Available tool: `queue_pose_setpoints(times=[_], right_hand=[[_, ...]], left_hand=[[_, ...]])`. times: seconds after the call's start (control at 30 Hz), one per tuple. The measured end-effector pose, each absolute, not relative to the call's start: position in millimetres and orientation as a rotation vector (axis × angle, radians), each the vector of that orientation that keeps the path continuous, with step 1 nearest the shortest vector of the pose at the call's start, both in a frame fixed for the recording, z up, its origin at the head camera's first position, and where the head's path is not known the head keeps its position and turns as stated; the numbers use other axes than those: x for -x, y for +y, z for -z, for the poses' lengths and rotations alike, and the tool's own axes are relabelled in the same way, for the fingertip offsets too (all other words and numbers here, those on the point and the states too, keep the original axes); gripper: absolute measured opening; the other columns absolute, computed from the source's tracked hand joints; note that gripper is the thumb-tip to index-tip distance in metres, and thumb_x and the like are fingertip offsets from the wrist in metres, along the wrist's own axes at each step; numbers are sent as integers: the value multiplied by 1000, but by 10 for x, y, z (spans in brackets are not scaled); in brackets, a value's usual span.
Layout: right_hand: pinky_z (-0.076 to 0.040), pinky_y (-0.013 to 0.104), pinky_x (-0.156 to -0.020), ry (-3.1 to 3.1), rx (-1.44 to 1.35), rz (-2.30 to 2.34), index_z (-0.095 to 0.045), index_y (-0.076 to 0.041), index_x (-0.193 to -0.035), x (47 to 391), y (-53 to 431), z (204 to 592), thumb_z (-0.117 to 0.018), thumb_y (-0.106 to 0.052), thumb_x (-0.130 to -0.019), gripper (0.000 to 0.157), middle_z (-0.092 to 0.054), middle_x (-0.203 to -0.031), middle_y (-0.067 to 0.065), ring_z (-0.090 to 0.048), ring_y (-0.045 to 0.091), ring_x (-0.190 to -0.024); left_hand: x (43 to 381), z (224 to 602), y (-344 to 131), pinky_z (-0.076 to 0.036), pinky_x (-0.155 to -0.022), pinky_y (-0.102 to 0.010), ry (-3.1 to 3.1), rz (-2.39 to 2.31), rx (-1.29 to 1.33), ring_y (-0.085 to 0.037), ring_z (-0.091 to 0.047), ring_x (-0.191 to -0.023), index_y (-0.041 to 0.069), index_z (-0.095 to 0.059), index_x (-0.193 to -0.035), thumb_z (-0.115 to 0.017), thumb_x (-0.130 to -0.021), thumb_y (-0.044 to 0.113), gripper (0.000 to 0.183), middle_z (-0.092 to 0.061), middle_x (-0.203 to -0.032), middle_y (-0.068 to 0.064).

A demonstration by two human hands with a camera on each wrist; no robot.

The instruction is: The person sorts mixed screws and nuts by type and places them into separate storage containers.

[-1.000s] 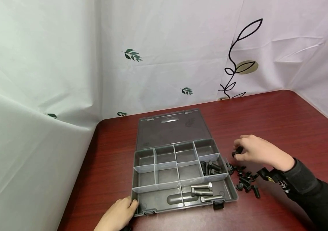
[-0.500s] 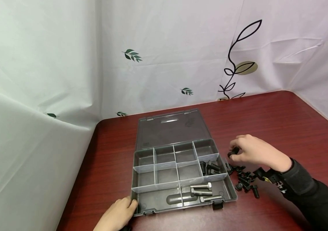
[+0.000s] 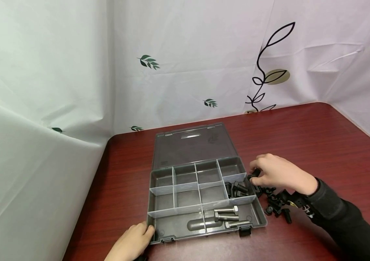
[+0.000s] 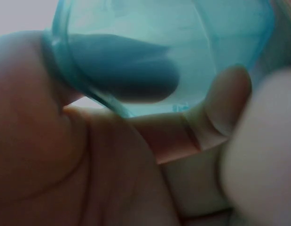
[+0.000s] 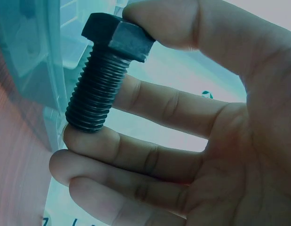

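Observation:
A grey clear-plastic compartment box (image 3: 172, 224) lies opened out on the table. My left hand (image 3: 132, 241) grips its front left corner, and the left wrist view shows the thumb (image 4: 126, 70) behind the clear wall with fingers on the outer side. My right hand (image 3: 279, 174) pinches a black hex bolt (image 5: 100, 75) between thumb and fingertips, head up and slightly tilted. That hand is right at the box's right rim, beside a compartment with several black bolts (image 3: 240, 187). Silver bolts (image 3: 227, 217) lie in the front right compartment.
Several loose black bolts (image 3: 275, 204) are heaped on the red-brown table (image 3: 335, 152) right of the box, under my right wrist. The box's lid (image 3: 194, 148) lies flat behind it. White patterned cloth (image 3: 185, 83) hangs at the back and sides.
My right hand has moved left with the black bolt, from over the table to the box's right rim. The left hand has stayed on the corner.

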State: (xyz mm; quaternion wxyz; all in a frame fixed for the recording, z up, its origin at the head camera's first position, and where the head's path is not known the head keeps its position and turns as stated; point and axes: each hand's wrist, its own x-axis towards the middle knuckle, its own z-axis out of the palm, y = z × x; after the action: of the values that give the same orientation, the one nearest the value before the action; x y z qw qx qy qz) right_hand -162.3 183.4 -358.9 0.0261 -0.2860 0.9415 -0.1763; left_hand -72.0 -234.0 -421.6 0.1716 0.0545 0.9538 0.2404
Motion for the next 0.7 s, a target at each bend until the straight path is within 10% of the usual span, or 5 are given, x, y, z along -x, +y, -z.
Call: queue_pose_setpoints(times=[0.7], right_hand=[[-42, 28, -59, 2895, 965, 501, -64, -21, -84, 1645, 1614, 3570, -66, -30, -76, 13, -57, -85, -6, -51, 1, -69]], left_hand=[[722, 4206, -2338, -38, -62, -36, 2703, -667, -146, -18, -41, -63, 11, -49, -72, -42, -95, 31, 31, -44, -65, 0]])
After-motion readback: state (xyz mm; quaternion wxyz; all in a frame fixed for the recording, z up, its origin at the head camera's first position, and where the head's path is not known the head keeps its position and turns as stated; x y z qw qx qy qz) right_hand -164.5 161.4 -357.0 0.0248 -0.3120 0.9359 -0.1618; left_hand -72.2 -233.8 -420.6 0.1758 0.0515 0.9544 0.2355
